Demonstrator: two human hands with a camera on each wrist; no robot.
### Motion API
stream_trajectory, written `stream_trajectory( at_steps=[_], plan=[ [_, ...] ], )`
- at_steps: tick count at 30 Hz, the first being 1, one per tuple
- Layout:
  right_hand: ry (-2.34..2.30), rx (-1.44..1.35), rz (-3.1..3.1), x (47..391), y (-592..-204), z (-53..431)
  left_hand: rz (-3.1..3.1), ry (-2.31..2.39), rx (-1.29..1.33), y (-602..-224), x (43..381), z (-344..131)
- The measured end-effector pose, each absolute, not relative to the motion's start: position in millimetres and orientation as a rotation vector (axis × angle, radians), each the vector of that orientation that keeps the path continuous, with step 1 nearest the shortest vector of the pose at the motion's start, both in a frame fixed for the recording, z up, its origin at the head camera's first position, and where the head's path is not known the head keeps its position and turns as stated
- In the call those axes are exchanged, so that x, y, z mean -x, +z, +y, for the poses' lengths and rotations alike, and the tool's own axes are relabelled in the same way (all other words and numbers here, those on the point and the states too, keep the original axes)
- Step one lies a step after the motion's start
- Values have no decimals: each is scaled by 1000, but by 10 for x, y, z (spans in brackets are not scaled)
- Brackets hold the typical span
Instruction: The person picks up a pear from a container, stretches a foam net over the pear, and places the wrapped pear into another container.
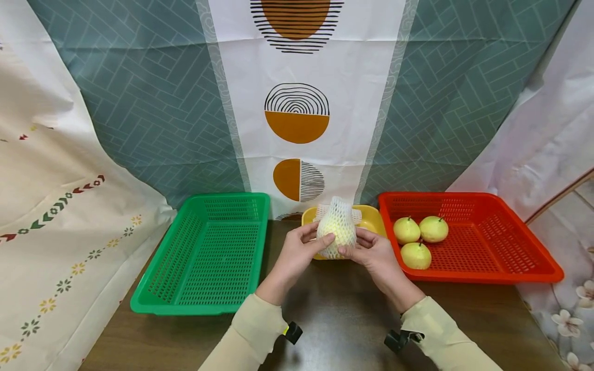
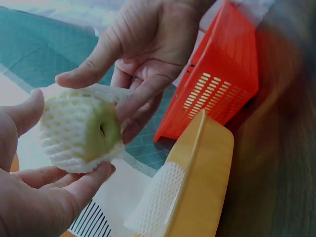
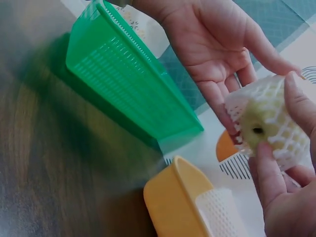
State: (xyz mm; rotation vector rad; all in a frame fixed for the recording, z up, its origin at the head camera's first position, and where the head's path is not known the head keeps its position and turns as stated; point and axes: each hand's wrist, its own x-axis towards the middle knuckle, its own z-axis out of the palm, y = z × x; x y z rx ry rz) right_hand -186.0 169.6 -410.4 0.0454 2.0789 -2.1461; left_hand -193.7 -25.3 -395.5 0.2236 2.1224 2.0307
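Cream sleeves (image 1: 252, 330) lie nearest the head camera, reaching over the brown table (image 1: 325, 309) to one netted pear (image 1: 336, 230), which is held up between the two hands, apart from the yellow tub (image 2: 210, 182). From its side the left hand (image 1: 299, 250) grasps it, thumb on the face and fingers beneath; opposite, the right hand (image 1: 373, 252) pinches it likewise, though whether those fingertips have only the net or the fruit too, I cannot tell. White foam net (image 1: 340, 207) covers most of the pear and rises slack above it, leaving the end with the dark hollow bare. Judging by looks, the fruit is firm and fairly weighty for its bulk, smooth-skinned and easily bruised, while the net is light, springy and apt to slide or tear. A broad hold around the fullest part, with spread fingers and gentle pressure, should suit the fruit; the net is best taken by its hem or loose end. Another foam sleeve (image 2: 160, 197) lies in the tub; three bare pears (image 1: 416, 256) sit in the red basket (image 1: 478, 247).
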Motion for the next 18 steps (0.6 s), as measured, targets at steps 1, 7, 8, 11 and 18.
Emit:
stream_trajectory(
  at_steps=[1,7,8,11,18],
  plan=[
    [-2151,-26,2072,1856,-4102,1697,2121,2036,-209,-3952,1936,-257],
    [-2178,58,1990,1847,-4079,1707,2068,2100,-149,-3948,1937,-255],
    [-2179,70,1977,1849,-4073,1703,2062,2111,-148,-3950,1937,-252],
    [-2181,141,1935,1848,-4054,1682,2055,2139,-160,-3962,1939,-246],
    [-2268,77,1878,1826,-4038,1664,2042,2149,-196,-4002,1944,-251]
  ],
)
